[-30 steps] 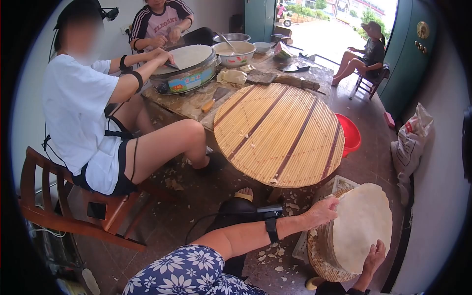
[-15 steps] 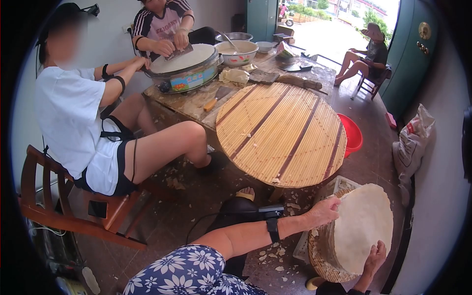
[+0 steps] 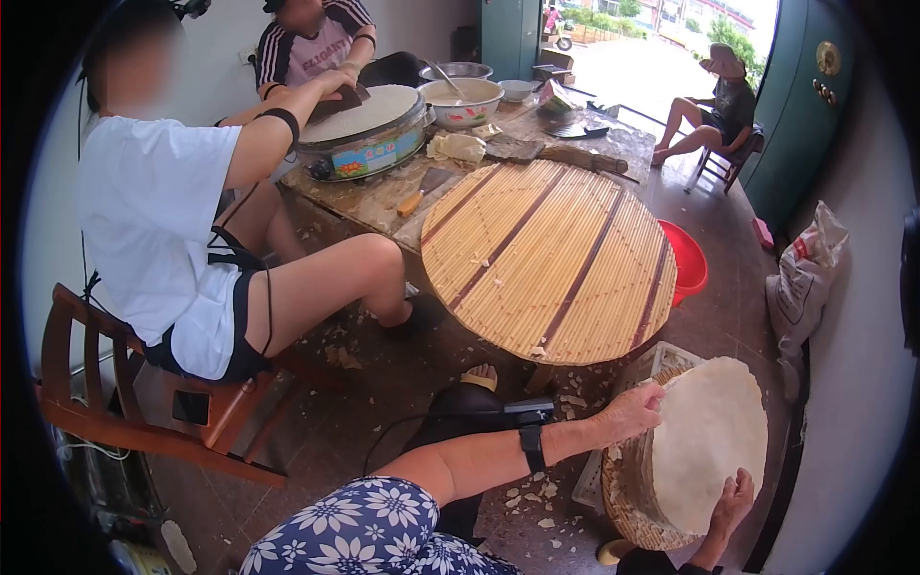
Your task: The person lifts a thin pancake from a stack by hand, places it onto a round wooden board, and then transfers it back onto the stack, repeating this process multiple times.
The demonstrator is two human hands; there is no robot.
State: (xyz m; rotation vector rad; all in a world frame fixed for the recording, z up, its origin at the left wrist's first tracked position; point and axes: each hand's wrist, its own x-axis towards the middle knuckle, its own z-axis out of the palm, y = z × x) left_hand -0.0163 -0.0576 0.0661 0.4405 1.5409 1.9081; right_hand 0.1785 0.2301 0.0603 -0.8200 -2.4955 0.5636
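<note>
A tall stack of thin round pancakes (image 3: pixel 711 441) stands in a woven basket (image 3: pixel 623 513) at the lower right. My left hand (image 3: pixel 630 415) is at the stack's upper left edge, its fingers curled in a pinch; whether they grip the top pancake's rim is hard to see. My right hand (image 3: pixel 733 505) rests against the lower right edge, fingers stretched out along the rim, holding nothing. The top pancake lies flat and pale, with an uneven edge.
A round slatted mat (image 3: pixel 551 264) lies beside the work table (image 3: pixel 369 211). On the table are a round griddle (image 3: pixel 364 134), a batter bowl (image 3: pixel 460 103) and a wooden-handled scraper (image 3: pixel 422 192). Two people are at the griddle; another sits by the doorway. A red basin (image 3: pixel 685 264) stands behind the mat.
The co-worker in white has reached forward over the griddle, toward the dark scraper near the other person's hands. My own hands and the pancake stack have hardly moved.
</note>
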